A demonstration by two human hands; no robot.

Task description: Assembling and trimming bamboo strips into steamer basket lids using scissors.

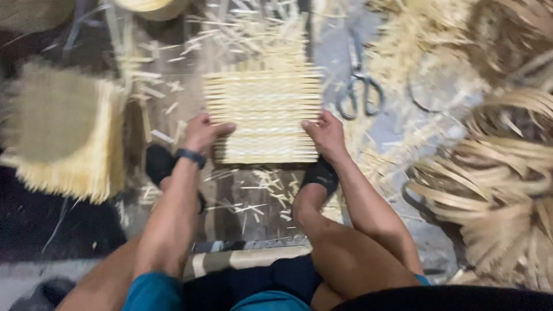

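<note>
At far left, a finished woven panel (pixel 63 132) of pale bamboo strips lies flat on the dark floor (pixel 34 224), its fringe of loose ends pointing toward the seated person. Short offcuts (pixel 253 204) are scattered over the floor between this panel and the person's legs.

Next comes the left hand (pixel 204 131), a dark band (pixel 190 156) on its wrist. It rests palm-down on the left edge of the woven mat (pixel 265 112), fingers curled over the strip ends — pressing, not pinching. A foot in a black sock (pixel 159 164) sits just beside and below this hand.

The woven mat lies flat at centre, directly ahead of the person, with horizontal strips projecting on both sides and unwoven strips extending away at the top.

The right hand (pixel 326 133) presses down on the mat's right edge, fingers bent onto the strip ends. The second socked foot (pixel 321 175) is just below it.

To the right of the mat, a pair of scissors (pixel 358 86) lies on the floor, handles toward the person — well apart from either hand. At far right, coiled bundles of split bamboo (pixel 495 184) are heaped up.
</note>
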